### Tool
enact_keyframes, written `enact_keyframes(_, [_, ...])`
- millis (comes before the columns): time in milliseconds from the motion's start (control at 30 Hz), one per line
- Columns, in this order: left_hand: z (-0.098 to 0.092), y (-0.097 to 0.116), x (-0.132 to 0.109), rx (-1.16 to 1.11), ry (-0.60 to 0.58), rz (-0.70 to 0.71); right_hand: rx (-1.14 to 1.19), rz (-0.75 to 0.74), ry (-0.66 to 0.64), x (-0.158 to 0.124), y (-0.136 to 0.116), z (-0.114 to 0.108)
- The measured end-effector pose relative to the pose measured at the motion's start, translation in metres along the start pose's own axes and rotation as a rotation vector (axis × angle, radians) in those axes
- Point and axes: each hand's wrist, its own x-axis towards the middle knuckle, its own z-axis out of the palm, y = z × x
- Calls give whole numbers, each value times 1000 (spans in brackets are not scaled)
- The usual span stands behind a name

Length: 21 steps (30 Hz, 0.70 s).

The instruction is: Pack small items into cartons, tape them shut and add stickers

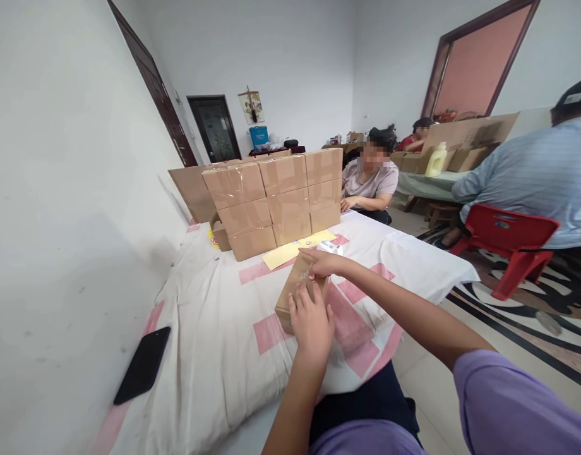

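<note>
A small brown cardboard box [293, 287] lies on the white and pink cloth-covered table [215, 316] right in front of me. My left hand [312, 322] rests flat on the near end of its top, fingers stretched out and together. My right hand [324, 262] reaches across to the far end of the box, fingers curled at its top edge as if pinching something thin there; what is between them is too small to make out. Just beyond lies a yellow envelope [297, 248].
A stack of taped cardboard boxes [276, 202] stands at the table's far end. A black phone [143, 364] lies near the left wall. A person [371, 180] sits beyond the table. Another person [532, 174] sits on a red chair [511, 243] at right.
</note>
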Motion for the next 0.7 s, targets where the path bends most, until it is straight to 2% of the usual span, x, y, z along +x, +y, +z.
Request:
enact_keyframes(167, [5, -2, 1, 11, -24, 18, -137, 58, 5, 12, -4, 2])
enact_keyframes(400, [6, -2, 2, 25, -35, 22, -304, 61, 39, 9, -17, 7])
enact_keyframes(700, [7, -4, 4, 44, -8, 36, -387, 41, 66, 22, -20, 9])
